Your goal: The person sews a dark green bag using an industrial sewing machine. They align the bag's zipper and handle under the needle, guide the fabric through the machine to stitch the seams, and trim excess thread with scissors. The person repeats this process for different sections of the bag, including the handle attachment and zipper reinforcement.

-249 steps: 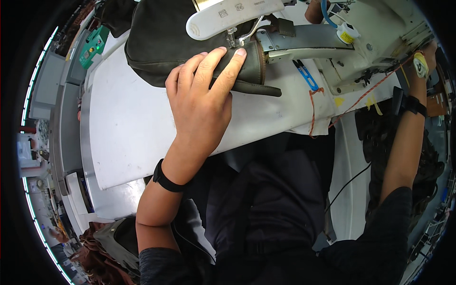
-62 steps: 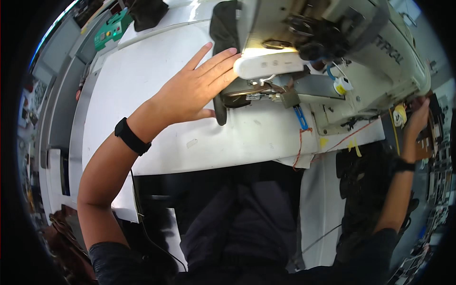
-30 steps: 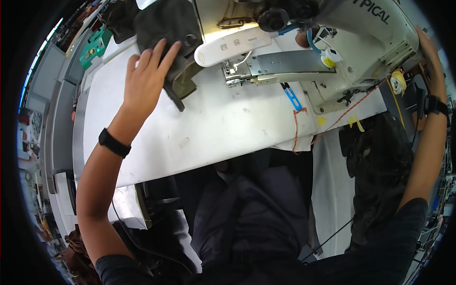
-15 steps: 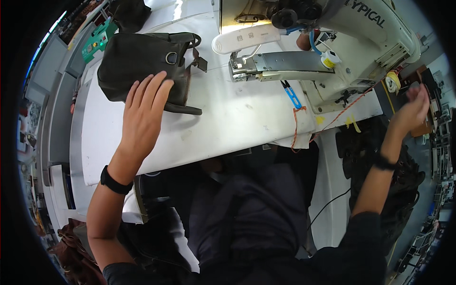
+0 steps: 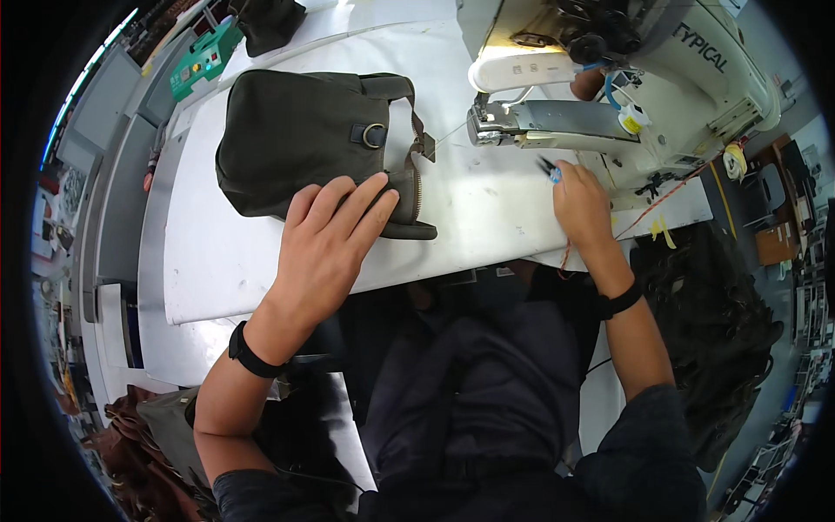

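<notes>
A dark olive bag (image 5: pixel 291 139) with a metal D-ring, a zipper edge and a strap end lies on its side on the white worktable (image 5: pixel 487 222). My left hand (image 5: pixel 326 239) rests on the bag's near right part, fingers stretched out and slightly apart. In my right hand (image 5: pixel 583 204) is a pair of blue thread snips (image 5: pixel 551 170), its dark blades sticking out to the left, somewhat blurred. An orange cord hangs beneath that hand. Between bag and snips, a thin thread runs from the strap end toward the sewing machine's narrow arm (image 5: pixel 565 120).
The sewing machine's body (image 5: pixel 696 96) fills the far right. At the far left are a green box (image 5: pixel 204 61) with buttons and another dark bag (image 5: pixel 265 24). Dark bags are heaped (image 5: pixel 704 331) right of the table, and brown material (image 5: pixel 139 444) lies at lower left.
My right hand has come in from the far right and picked the blue snips off the table. The view has shifted, and my left hand stays on the bag, slightly nearer its zipper edge.
</notes>
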Tool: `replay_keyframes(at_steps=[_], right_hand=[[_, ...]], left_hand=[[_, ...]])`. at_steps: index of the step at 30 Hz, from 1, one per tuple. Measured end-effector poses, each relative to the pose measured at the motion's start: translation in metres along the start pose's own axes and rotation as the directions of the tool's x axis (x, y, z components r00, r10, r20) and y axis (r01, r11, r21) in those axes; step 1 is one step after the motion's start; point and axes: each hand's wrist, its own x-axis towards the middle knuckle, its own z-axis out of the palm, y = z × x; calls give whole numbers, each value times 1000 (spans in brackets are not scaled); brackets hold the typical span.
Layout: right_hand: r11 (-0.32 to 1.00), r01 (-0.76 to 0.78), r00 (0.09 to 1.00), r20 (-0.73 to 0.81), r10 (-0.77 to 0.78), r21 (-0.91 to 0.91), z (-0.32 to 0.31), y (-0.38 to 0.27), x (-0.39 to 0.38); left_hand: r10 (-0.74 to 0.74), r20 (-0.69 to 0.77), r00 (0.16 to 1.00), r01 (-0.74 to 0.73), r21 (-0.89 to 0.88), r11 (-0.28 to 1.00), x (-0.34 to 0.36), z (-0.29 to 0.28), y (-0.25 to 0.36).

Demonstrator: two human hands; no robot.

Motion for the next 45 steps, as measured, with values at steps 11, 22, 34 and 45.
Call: replay_keyframes(at_steps=[11,22,34,45], right_hand=[[452,-561,798,598,73,693,-53,-151,53],[461,-404,901,430,52,790,-19,-157,53],[228,-599,798,597,86,768,-21,-153,50],[689,-241,971,166,174,684,6,-79,18]], left_hand=[[-64,-31,998,63,-20,998,-2,7,1],[-85,-47,995,84,-24,996,-4,8,1],[-92,-4,996,92,12,996,-2,6,8],[82,351,933,-21,-174,984,11,-13,5]])
